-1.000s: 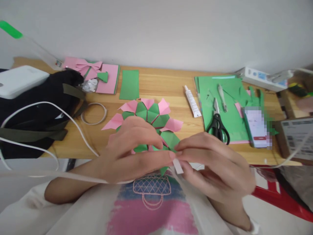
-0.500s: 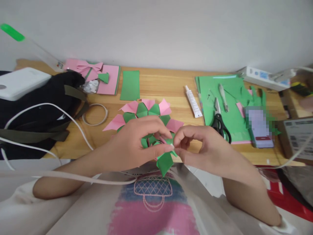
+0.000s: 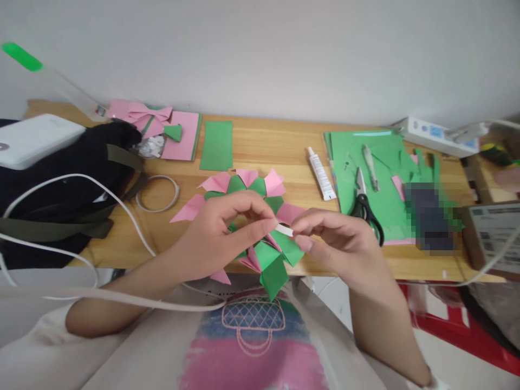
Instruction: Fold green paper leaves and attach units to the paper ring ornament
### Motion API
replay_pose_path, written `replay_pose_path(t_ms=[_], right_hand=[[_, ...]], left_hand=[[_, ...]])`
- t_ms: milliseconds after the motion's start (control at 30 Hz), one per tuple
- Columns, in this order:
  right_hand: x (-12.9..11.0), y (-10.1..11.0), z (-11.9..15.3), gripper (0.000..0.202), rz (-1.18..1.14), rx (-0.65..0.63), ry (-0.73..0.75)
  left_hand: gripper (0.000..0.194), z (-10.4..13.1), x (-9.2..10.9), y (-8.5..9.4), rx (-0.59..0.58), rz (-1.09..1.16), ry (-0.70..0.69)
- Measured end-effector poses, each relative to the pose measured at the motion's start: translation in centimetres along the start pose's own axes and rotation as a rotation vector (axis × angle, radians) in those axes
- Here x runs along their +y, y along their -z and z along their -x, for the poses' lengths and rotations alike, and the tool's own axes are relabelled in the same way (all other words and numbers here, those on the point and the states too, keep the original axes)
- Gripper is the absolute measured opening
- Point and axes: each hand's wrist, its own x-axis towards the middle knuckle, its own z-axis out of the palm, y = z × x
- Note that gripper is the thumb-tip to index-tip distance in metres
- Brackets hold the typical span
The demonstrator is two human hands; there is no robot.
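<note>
A small white strip [image 3: 284, 229] is stretched between my two hands above a pink and green folded-paper ring [image 3: 273, 254]. My left hand [image 3: 233, 230] pinches the strip's left end between thumb and forefinger. At its right end, my right hand [image 3: 339, 238] has thumb and fingertips closed on the strip. The paper ring lies at the table's front edge, with pink points around green folds; my left hand hides part of it. One green folded piece [image 3: 274, 277] points toward my shirt.
A glue tube [image 3: 321, 173] lies behind my right hand. Black scissors [image 3: 364, 208] and a craft knife [image 3: 370, 167] rest on green sheets [image 3: 349, 146]. A phone [image 3: 431, 216], tape roll [image 3: 157, 193], green rectangle [image 3: 216, 145] and black bag [image 3: 77, 189] surround the work.
My hands have moved slightly apart, and the white strip now shows between them. More of the paper ring's near side is uncovered. The phone screen has gone dark.
</note>
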Motion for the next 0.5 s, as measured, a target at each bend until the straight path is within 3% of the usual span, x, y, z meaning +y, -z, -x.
replay_pose_path(t_ms=[233, 500], right_hand=[[0.13, -1.1, 0.11, 0.008, 0.032, 0.056, 0.153], [0.26, -1.14, 0.27, 0.012, 0.133, 0.122, 0.224]], left_hand=[[0.011, 0.08, -0.24, -0.07, 0.024, -0.078, -0.11], [0.009, -0.11, -0.26, -0.03, -0.026, -0.006, -0.07]])
